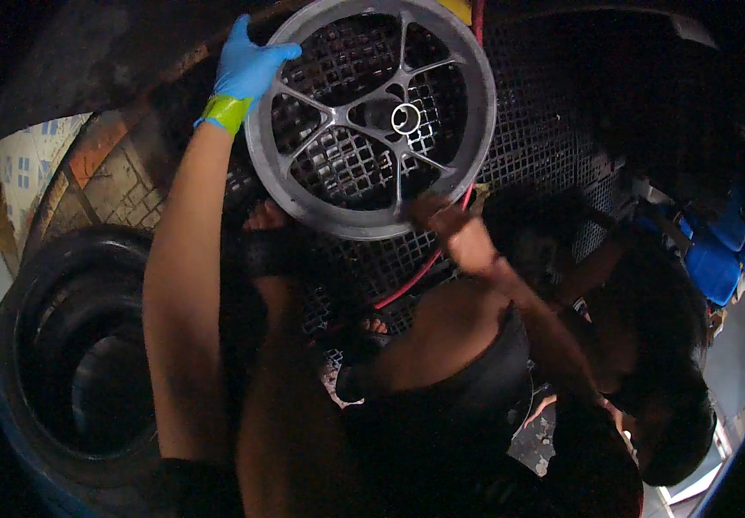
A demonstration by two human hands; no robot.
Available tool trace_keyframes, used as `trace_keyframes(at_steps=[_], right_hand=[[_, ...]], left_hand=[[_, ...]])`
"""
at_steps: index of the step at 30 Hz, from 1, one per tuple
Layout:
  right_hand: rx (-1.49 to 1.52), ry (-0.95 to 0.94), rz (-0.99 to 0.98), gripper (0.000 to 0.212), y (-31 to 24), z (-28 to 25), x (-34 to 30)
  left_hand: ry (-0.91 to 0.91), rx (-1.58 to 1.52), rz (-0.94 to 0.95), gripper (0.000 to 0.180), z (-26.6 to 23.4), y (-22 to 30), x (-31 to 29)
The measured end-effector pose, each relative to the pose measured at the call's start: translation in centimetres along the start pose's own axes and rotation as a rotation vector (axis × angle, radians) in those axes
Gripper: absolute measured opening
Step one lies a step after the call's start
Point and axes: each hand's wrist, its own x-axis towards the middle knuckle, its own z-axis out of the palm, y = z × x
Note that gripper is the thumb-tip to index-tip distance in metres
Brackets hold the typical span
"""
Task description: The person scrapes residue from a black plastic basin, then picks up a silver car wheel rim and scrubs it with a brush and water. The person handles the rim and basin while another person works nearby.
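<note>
A grey, multi-spoke wheel rim (262, 160) with a shiny hub ring (405, 118) stands in front of me, above a dark grid mat. My left hand (250, 69), in a blue glove with a yellow-green band at the wrist, grips its upper left edge, the thumb side reaching over the metal. At the lower right edge is my right hand (460, 231), smeared by motion. Its fingers are dark and blurred, so I cannot make out whether they hold anything.
Large black tyres (87, 345) lie at the left. A red hose (411, 283) runs over the grid mat (519, 138). Another person (657, 337) in dark clothing is close by at the right, near blue items (713, 263). My bare legs and feet are below the rim.
</note>
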Motion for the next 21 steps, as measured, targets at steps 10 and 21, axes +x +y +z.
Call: trace_keyframes(at_steps=[10,21], right_hand=[[-0.066,0.198,0.063,0.049,0.5,1.5,-0.9],[0.151,0.368,0.122,0.048,-7.5,6.1,1.4]], left_hand=[[0.008,0.079,-0.033,0.104,0.6,4.0,0.9],[0.075,0.337,0.226,0.106,-1.3,7.1,-4.0]])
